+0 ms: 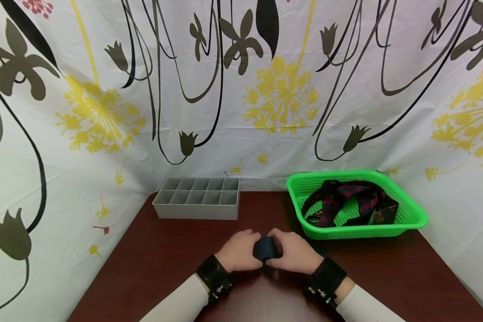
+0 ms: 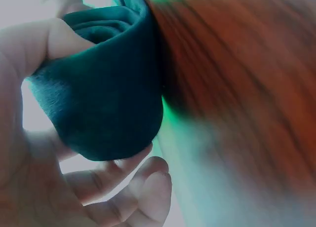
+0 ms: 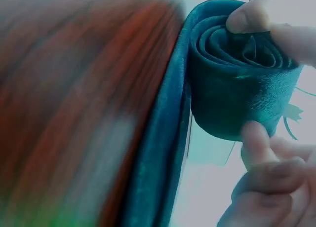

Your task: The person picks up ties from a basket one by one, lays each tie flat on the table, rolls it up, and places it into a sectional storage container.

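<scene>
A dark teal necktie [image 1: 265, 248], wound into a thick roll, is held between both hands just over the table. My left hand [image 1: 239, 251] grips its left side; in the left wrist view the thumb [image 2: 64, 39] presses the upper edge of the roll [image 2: 106, 103] and fingers curl below. From the other side my right hand [image 1: 295, 252] pinches it, thumb and fingers at opposite ends of the roll [image 3: 237, 96]. The coiled layers show at one end in the right wrist view, and a flat unrolled length [image 3: 160, 148] runs out along the table surface.
A grey divided box [image 1: 197, 211] with several compartments stands at the back left of the dark brown table [image 1: 177, 250]. To the back right is a green basket [image 1: 360, 232] holding dark patterned fabric strips [image 1: 332, 203]. Patterned cloth [image 1: 229, 147] hangs behind and at both sides.
</scene>
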`<state>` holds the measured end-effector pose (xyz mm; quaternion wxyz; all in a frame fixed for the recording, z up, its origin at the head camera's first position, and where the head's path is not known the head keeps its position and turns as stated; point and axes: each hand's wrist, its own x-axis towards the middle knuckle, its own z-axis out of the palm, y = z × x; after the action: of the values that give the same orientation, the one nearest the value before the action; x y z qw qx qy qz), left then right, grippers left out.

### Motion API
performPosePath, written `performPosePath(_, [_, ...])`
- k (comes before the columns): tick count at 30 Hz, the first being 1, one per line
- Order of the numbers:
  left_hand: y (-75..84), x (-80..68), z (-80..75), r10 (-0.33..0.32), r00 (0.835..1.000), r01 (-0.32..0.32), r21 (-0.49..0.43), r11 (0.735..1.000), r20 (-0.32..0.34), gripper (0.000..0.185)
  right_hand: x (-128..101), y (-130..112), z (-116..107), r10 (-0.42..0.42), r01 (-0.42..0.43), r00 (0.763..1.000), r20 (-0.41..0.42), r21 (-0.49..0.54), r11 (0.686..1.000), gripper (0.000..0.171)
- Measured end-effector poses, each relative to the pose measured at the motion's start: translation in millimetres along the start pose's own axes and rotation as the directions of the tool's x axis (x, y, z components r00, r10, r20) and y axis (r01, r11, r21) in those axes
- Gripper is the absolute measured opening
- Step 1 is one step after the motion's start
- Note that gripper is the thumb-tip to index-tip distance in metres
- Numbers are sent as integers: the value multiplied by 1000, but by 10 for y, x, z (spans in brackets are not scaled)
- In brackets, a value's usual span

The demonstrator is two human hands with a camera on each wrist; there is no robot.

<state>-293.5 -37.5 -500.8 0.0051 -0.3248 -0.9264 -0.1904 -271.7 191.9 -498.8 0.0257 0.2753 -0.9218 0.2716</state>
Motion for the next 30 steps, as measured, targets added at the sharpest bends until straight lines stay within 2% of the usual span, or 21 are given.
performPosePath(3, [18,0,-16,-8,1000,9,-22,1000,9,35,6,2,-9,15,-15,1000,-17,-10,1000,37])
performPosePath(5, [15,2,-21,-22,999,23,-58,998,28,38,8,16,-25,36,-36,999,7,-29,999,33])
performPosePath(7, [4,3,-19,-32,998,36,-88,995,47,40,4,29,-43,47,-46,998,41,-35,998,32])
performPosePath(9, [0,0,-21,-31,998,36,-96,995,55,40,-4,31,-58,46,-44,997,63,-38,998,39])
performPosePath(14, [18,-7,-34,7,1000,-7,-3,1000,25,38,-1,-13,-87,-5,4,998,58,14,1000,61])
performPosePath(17, [22,-4,-42,17,1000,-18,36,999,9,45,14,-17,-107,-22,20,999,44,46,999,51])
performPosePath(21, [10,3,-37,-5,1000,6,-28,1000,25,50,17,33,-131,23,-25,997,67,29,999,37])
performPosePath(25, [21,-3,-26,-21,999,23,-60,998,33,43,8,41,-142,31,-33,995,98,21,999,45])
performPosePath(28, [50,-10,-39,-7,1000,7,-1,1000,5,43,11,4,-143,-20,15,996,85,58,998,55])
performPosePath(30, [65,-5,-52,11,1000,-10,41,999,-15,47,18,-13,-140,-37,32,997,63,71,997,53])
